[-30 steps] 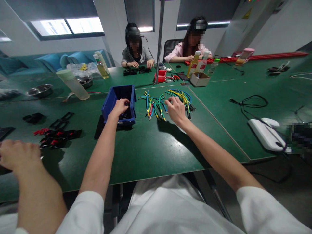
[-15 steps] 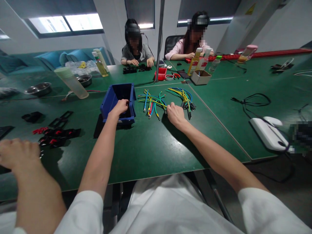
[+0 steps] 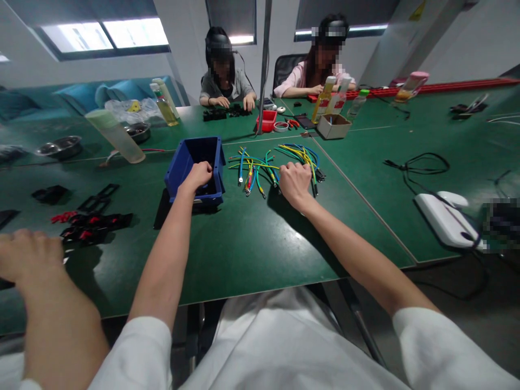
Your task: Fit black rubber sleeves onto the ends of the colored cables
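My left hand (image 3: 200,176) reaches into a blue plastic bin (image 3: 174,172), its fingers curled closed near the small dark pieces at the bottom. What those fingers hold, if anything, is hidden. My right hand (image 3: 295,183) is closed on the right, between two groups of short cables with metal end lugs. Its fingertips are turned away, so their contents do not show. Blue, green, yellow and red cables (image 3: 252,169) lie loose just left of it. Behind it fans out a bundle of yellow, green and blue cables (image 3: 305,155) with black ends.
A co-worker's hand (image 3: 30,254) is at the left, near black and red parts (image 3: 95,223). Two people sit across the green table (image 3: 244,254). A cardboard box (image 3: 333,127), red tray (image 3: 267,121), bottles, a metal pole (image 3: 264,70) and a white device (image 3: 447,222) stand around.
My right hand has shifted slightly up and right, nearer the bundled cables. My left hand stays inside the bin, and the whole view has tilted a little.
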`<action>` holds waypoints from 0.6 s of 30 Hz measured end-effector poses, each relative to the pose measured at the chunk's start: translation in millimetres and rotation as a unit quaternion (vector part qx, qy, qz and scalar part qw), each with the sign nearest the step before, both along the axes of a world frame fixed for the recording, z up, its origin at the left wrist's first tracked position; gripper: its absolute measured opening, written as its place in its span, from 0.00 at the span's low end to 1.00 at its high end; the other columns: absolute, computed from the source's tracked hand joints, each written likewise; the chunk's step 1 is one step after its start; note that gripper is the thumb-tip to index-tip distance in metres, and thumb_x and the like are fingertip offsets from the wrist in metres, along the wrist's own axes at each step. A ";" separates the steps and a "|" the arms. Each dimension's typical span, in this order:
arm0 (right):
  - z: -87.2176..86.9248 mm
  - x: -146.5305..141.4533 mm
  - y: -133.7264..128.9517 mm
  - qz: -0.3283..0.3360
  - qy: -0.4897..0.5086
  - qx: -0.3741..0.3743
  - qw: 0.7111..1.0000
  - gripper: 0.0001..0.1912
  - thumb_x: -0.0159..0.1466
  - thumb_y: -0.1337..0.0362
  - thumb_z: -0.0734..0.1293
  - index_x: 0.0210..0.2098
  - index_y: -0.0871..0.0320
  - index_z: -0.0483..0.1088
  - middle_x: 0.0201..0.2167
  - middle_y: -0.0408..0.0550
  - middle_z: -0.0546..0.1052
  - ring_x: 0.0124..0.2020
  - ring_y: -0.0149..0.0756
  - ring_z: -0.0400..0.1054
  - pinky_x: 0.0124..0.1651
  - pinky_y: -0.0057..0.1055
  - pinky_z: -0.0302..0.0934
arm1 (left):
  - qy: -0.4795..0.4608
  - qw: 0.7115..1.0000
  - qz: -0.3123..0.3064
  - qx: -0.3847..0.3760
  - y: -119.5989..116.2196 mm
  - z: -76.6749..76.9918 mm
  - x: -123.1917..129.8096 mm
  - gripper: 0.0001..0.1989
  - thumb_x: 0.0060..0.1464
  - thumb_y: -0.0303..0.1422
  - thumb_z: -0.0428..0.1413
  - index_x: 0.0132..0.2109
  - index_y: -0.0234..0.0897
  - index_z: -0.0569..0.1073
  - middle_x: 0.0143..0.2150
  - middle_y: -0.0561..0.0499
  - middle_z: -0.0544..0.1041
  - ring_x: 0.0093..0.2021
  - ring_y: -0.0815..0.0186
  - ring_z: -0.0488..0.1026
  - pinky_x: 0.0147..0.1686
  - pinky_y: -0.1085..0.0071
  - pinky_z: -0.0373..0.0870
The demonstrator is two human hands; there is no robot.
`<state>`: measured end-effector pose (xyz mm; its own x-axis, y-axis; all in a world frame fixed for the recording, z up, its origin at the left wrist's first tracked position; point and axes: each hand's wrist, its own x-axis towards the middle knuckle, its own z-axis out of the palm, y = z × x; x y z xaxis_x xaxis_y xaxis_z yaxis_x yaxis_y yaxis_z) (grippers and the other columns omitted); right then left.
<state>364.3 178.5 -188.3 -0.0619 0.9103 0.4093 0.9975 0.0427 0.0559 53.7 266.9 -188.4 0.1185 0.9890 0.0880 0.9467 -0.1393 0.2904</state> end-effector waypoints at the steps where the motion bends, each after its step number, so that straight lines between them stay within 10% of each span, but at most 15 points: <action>1: 4.1 -1.0 1.1 0.004 0.000 0.014 1.000 0.19 0.68 0.70 0.53 0.39 0.60 0.76 0.38 0.57 0.78 0.42 0.46 0.68 0.45 0.42 0.50 | -0.009 1.000 0.004 -0.003 -0.3 -0.1 -0.4 0.08 0.49 0.25 0.53 0.36 0.34 0.76 0.35 0.42 0.80 0.41 0.55 0.77 0.43 0.67 0.72; 18: 135.8 -31.9 38.4 0.171 0.205 0.160 0.950 0.13 0.67 0.67 0.57 0.46 0.63 0.70 0.38 0.49 0.71 0.42 0.36 0.67 0.49 0.37 0.60 | -0.009 1.000 -0.010 0.003 2.1 -5.3 -6.5 0.11 0.49 0.25 0.54 0.40 0.35 0.76 0.40 0.43 0.79 0.44 0.56 0.76 0.47 0.67 0.71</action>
